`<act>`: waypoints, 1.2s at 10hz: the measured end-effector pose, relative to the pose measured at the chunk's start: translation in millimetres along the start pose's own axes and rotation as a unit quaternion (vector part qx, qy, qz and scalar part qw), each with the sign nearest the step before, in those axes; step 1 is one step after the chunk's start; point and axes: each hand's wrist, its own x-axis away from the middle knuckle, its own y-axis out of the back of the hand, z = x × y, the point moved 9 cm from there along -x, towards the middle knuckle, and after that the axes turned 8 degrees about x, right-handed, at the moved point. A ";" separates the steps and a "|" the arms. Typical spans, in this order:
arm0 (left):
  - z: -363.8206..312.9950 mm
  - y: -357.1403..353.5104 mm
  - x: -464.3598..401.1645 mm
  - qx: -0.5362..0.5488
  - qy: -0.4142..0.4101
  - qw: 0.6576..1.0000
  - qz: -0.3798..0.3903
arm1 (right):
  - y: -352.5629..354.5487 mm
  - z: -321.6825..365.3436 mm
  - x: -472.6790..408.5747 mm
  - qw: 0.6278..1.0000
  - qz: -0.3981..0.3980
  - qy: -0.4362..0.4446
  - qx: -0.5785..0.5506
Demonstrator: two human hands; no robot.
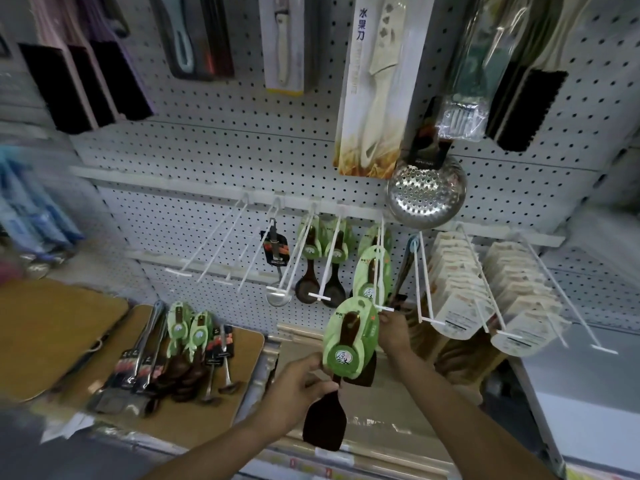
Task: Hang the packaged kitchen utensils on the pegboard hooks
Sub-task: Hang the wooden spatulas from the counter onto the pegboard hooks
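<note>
My left hand (294,386) fingers clamped on the green-carded spatula (349,344), right hand (394,332) pinching the hook (381,268) tip — hung spatula card (372,275) behind, more utensils (187,358) far left on the counter (242,344) — edges blurred.

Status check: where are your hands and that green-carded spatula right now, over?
Left hand grips the green-carded spatula by its handle. Right hand pinches the card's top at the hook tip. Not yet threaded. One carded spatula already on that hook.
</note>
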 end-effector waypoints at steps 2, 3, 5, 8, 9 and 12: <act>7.9 -3.2 -0.6 0.004 0.015 1.000 0.011 | 7.1 14.3 -15.5 1.000 -0.004 0.001 0.007; 8.8 -5.6 3.0 0.022 0.017 1.000 0.015 | -3.0 -18.8 -63.6 1.000 0.008 0.002 0.004; 20.6 -6.2 7.6 0.025 0.015 0.999 0.020 | -14.0 -16.1 -14.3 0.994 0.059 0.029 0.082; 29.9 -6.5 13.0 0.028 0.006 0.999 -0.021 | -30.7 -16.1 78.9 0.966 0.241 0.098 0.003; 26.3 -13.0 12.9 0.039 0.008 0.999 -0.019 | -22.7 -15.2 96.3 0.964 0.241 0.111 -0.033; 24.0 -33.8 8.2 0.045 0.011 0.999 0.001 | 0.1 -9.7 107.0 0.977 0.064 0.146 -0.141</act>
